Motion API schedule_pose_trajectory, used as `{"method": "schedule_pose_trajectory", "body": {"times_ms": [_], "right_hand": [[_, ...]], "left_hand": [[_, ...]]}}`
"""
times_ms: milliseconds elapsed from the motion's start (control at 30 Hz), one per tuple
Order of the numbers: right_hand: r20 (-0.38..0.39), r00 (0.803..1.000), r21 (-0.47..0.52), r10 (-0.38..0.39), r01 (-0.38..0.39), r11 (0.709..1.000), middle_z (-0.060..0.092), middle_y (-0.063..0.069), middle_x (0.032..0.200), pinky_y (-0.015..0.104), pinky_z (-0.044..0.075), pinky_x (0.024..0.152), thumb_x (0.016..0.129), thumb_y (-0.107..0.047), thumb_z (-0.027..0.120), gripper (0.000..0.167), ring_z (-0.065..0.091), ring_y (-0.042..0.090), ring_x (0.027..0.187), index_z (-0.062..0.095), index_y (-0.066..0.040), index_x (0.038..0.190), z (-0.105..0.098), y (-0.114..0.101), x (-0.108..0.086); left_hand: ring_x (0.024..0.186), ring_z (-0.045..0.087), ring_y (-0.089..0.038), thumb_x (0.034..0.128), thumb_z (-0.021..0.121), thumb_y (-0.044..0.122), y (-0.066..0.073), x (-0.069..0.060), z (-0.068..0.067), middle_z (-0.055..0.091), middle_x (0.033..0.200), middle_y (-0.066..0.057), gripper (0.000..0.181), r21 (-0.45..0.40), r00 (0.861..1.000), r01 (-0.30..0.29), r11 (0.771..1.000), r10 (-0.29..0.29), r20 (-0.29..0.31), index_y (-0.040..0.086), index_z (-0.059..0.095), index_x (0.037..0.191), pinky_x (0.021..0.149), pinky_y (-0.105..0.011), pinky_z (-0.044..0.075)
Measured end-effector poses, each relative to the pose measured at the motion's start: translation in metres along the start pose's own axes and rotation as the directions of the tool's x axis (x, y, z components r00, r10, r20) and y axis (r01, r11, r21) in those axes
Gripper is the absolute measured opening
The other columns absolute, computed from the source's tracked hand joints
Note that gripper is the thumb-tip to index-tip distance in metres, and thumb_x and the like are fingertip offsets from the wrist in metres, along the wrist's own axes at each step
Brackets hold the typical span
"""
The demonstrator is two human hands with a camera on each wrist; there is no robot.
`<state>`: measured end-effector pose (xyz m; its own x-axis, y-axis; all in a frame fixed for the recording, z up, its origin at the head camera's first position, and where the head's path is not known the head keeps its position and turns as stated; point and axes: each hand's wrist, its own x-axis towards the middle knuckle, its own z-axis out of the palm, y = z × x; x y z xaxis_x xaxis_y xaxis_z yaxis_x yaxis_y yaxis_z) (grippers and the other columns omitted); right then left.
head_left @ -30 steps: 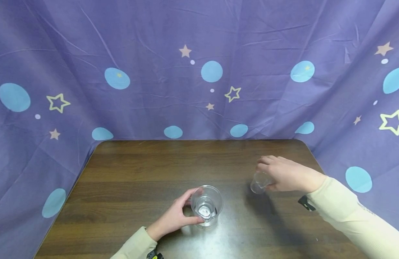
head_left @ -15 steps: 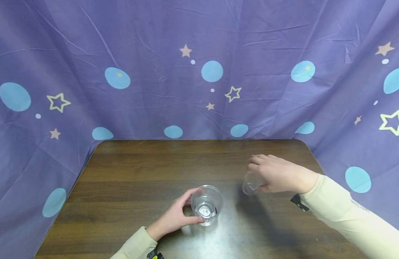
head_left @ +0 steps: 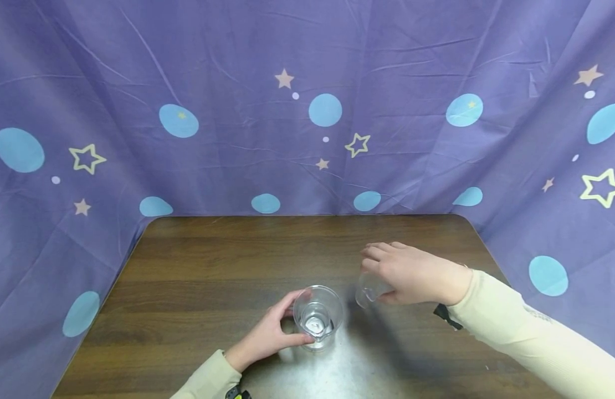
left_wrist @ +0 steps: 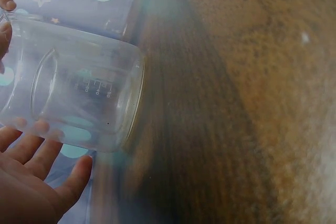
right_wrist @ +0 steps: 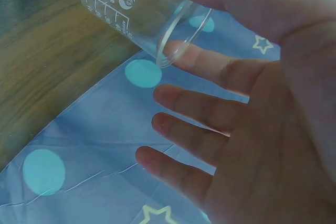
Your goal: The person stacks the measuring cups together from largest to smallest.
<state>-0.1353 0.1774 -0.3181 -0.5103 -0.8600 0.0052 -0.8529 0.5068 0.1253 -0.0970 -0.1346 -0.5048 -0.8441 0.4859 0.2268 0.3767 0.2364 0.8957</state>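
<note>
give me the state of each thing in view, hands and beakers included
left hand: holding the big beaker
right hand: pinching the small beaker near its rim
big beaker: upright on the table, inner beaker nested in it
inner beaker: contents unclear
small beaker: mouth toward the right palm, table contact unclear
curtain: hanging behind the table, creased

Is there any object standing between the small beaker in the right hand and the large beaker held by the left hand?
Nothing visible: in the head view, only tabletop shows between the small beaker, pinched by the right hand, and the large beaker.
</note>
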Motion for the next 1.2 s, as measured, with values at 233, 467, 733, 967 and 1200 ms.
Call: {"method": "schedule_pose_trajectory", "body": {"times_ms": [233, 467, 733, 967, 1200], "right_hand": [[0.001, 0.999, -0.026, -0.034, 0.034, 0.999, 0.065, 0.014, 0.13, 0.047, 0.056, 0.095, 0.077, -0.034, 0.09, 0.048, 0.061, 0.032, 0.125, 0.064, -0.012, 0.11, -0.005, -0.009, 0.012], [0.036, 0.998, -0.051, -0.044, 0.046, 0.998, 0.064, 0.015, 0.135, 0.048, 0.054, 0.101, 0.078, -0.037, 0.089, 0.052, 0.059, 0.033, 0.129, 0.064, -0.01, 0.115, -0.008, -0.016, 0.026], [0.021, 0.997, -0.074, -0.08, 0.081, 0.994, 0.064, 0.015, 0.137, 0.046, 0.054, 0.102, 0.079, -0.043, 0.088, 0.053, 0.058, 0.031, 0.131, 0.065, -0.011, 0.114, -0.005, -0.025, 0.038], [0.006, 0.994, -0.093, -0.111, 0.111, 0.989, 0.063, 0.014, 0.139, 0.043, 0.054, 0.101, 0.079, -0.046, 0.087, 0.053, 0.058, 0.029, 0.131, 0.065, -0.011, 0.112, -0.002, -0.032, 0.047], [0.009, 0.991, -0.114, -0.131, 0.131, 0.985, 0.063, 0.013, 0.139, 0.041, 0.055, 0.1, 0.079, -0.046, 0.088, 0.053, 0.059, 0.027, 0.13, 0.065, -0.012, 0.111, 0.0, -0.037, 0.053]], "left_hand": [[0.128, 0.058, -0.017, 0.0795, 0.091, 0.026, 0.0, 0.001, 0.0, 0.059, 0.149, -0.009, 0.083, 0.003, 1.0, 0.001, 1.0, -0.001, -0.003, 0.012, 0.05, 0.151, 0.103, -0.038, 0.053], [0.128, 0.057, -0.017, 0.0802, 0.091, 0.026, 0.002, 0.001, -0.001, 0.057, 0.15, -0.008, 0.083, -0.006, 1.0, 0.009, 1.0, -0.009, 0.003, 0.012, 0.05, 0.151, 0.104, -0.038, 0.053], [0.126, 0.058, -0.016, 0.0809, 0.091, 0.026, 0.001, 0.0, -0.003, 0.057, 0.151, -0.009, 0.083, 0.004, 1.0, 0.014, 1.0, -0.014, 0.012, 0.013, 0.049, 0.152, 0.104, -0.038, 0.053], [0.13, 0.058, -0.025, 0.0818, 0.09, 0.026, 0.0, 0.0, -0.003, 0.057, 0.15, -0.011, 0.083, 0.003, 1.0, 0.004, 1.0, -0.004, 0.024, 0.01, 0.048, 0.152, 0.105, -0.036, 0.052], [0.132, 0.056, -0.026, 0.0826, 0.09, 0.024, 0.0, 0.0, -0.003, 0.057, 0.15, -0.011, 0.082, 0.003, 1.0, -0.002, 1.0, 0.002, 0.028, 0.011, 0.048, 0.152, 0.104, -0.035, 0.052]]}}
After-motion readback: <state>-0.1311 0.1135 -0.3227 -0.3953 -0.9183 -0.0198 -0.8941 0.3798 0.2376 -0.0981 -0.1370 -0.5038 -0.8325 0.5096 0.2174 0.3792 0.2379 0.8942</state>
